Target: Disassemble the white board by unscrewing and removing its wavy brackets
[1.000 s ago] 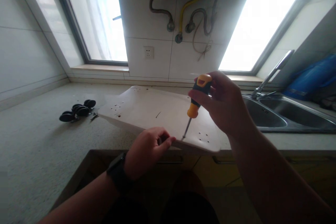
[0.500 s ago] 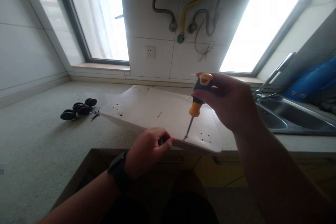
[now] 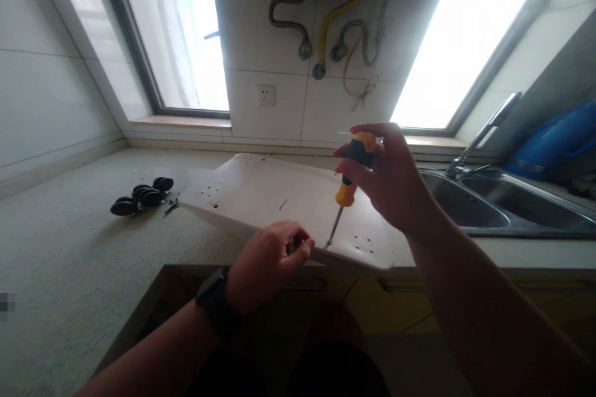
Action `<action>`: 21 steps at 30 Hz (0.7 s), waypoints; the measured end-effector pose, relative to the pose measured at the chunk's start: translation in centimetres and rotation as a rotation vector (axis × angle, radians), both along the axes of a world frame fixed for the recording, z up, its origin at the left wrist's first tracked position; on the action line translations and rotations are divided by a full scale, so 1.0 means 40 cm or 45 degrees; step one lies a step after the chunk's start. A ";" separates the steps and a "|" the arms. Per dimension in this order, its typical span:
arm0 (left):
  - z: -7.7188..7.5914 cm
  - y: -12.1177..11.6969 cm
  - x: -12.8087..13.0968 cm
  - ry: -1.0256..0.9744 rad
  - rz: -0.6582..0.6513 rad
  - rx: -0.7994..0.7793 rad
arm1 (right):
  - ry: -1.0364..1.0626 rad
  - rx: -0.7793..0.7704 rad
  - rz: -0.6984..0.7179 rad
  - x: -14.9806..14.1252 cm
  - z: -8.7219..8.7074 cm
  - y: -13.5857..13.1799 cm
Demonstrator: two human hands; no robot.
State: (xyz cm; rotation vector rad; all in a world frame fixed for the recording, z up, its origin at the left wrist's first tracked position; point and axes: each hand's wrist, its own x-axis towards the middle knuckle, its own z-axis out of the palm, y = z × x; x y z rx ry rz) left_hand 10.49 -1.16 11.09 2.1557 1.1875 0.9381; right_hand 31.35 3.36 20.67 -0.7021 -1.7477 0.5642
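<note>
A pale curved board with small screw holes lies on the stone counter, its near edge hanging over the front. My right hand is wrapped round the orange and black handle of a screwdriver, whose tip rests on the board near its front edge. My left hand, with a dark watch on the wrist, is curled at the board's near edge right beside the tip, pinching something too small to make out.
Black caster wheels and a few loose screws lie on the counter to the left. A steel double sink with a tap is at the right, a blue bag behind it. Pipes and a socket are on the tiled wall.
My right hand has turned a little on the screwdriver handle, with the tip staying at the same spot. My left hand has barely shifted.
</note>
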 end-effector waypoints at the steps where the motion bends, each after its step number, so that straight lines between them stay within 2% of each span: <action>1: 0.008 0.003 0.007 -0.019 -0.006 0.011 | -0.016 0.055 -0.081 -0.003 -0.002 0.001; 4: 0.029 0.021 0.035 -0.069 -0.053 0.032 | -0.061 0.091 -0.246 -0.008 0.004 -0.003; 6: 0.035 0.039 0.055 -0.083 -0.106 0.056 | -0.070 0.031 -0.225 -0.007 0.012 -0.006; 9: 0.032 0.066 0.078 -0.132 -0.227 0.048 | -0.031 -0.095 -0.052 0.002 0.020 -0.010; 12: 0.025 0.087 0.087 -0.233 -0.332 -0.076 | 0.036 -0.208 0.181 0.012 0.021 -0.012; 15: 0.022 0.095 0.090 -0.331 -0.357 -0.169 | 0.059 -0.295 0.314 0.015 0.018 -0.015; 17: 0.022 0.094 0.092 -0.362 -0.320 -0.181 | 0.025 -0.266 0.269 0.012 0.015 -0.017; 21: 0.022 0.088 0.101 -0.342 -0.209 -0.161 | -0.121 -0.090 -0.006 0.000 0.009 -0.017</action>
